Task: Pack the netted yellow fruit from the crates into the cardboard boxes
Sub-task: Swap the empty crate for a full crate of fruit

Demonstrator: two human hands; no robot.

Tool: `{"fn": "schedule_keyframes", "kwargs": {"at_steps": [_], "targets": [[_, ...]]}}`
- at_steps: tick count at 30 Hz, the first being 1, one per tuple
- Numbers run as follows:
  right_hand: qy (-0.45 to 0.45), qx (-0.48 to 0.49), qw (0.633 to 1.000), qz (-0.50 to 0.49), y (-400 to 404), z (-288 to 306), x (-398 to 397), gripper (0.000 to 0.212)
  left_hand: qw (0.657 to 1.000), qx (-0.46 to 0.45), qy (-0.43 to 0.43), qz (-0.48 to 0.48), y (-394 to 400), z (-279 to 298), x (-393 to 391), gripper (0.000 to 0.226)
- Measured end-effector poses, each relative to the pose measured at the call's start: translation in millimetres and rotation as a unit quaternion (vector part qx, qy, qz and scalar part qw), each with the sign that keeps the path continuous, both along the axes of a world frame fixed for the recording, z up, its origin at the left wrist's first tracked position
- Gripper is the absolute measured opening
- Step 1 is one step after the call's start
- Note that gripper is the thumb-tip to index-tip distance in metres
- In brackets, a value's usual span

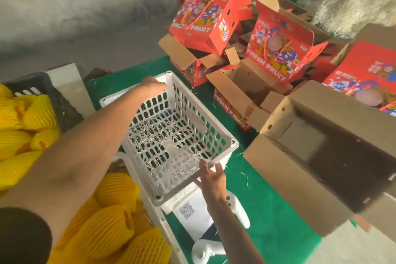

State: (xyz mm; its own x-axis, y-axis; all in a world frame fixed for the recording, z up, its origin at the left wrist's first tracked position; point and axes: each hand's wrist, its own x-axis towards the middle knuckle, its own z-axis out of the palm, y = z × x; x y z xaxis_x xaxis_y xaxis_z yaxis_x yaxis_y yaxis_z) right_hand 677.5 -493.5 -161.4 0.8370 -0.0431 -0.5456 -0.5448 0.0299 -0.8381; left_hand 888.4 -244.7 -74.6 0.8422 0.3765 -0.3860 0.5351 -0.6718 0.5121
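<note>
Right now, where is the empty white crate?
In the head view it sits centre frame: the white crate is held tilted between the left hand and right hand, above the green mat.

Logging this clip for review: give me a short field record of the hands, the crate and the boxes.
left hand: grips far rim of white crate
right hand: holds near rim of same crate
crate contents: only loose straw-like shreds
netted yellow fruit: piled lower left
nearest cardboard box: open, no fruit visible inside
red boxes: stacked behind, flaps open
</note>
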Motion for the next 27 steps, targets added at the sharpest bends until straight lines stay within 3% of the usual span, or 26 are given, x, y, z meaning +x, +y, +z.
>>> {"fn": "schedule_keyframes", "kwargs": {"at_steps": [3,8,13,16,19,23,27], "targets": [[-0.004,-0.057,0.996,0.072,-8,24,-8,0.048,0.998,-0.024,-0.019,-0.047,-36,18,-29,0.021],[-0.056,-0.004,0.991,0.124,-15,82,-61,0.067,0.989,-0.05,-0.068,-0.12,-82,56,-107,0.029],[-0.08,0.091,0.978,0.169,-2,108,-99,0.045,0.982,-0.042,-0.122,-0.135,-112,98,-196,0.03],[-0.084,0.055,0.961,0.258,4,105,-125,0.039,0.978,-0.043,-0.176,-0.098,-114,106,-263,0.025],[-0.196,-0.069,0.913,0.351,0,93,-154,0.041,0.974,-0.041,-0.223,-0.025,-110,99,-332,0.027],[-0.294,-0.159,0.856,0.395,-7,82,-176,0.056,0.96,-0.036,-0.27,0.061,-103,78,-414,0.018],[-0.269,-0.153,0.868,0.389,-13,78,-184,0.059,0.939,0.009,-0.324,0.114,-92,66,-494,0.013]]}}
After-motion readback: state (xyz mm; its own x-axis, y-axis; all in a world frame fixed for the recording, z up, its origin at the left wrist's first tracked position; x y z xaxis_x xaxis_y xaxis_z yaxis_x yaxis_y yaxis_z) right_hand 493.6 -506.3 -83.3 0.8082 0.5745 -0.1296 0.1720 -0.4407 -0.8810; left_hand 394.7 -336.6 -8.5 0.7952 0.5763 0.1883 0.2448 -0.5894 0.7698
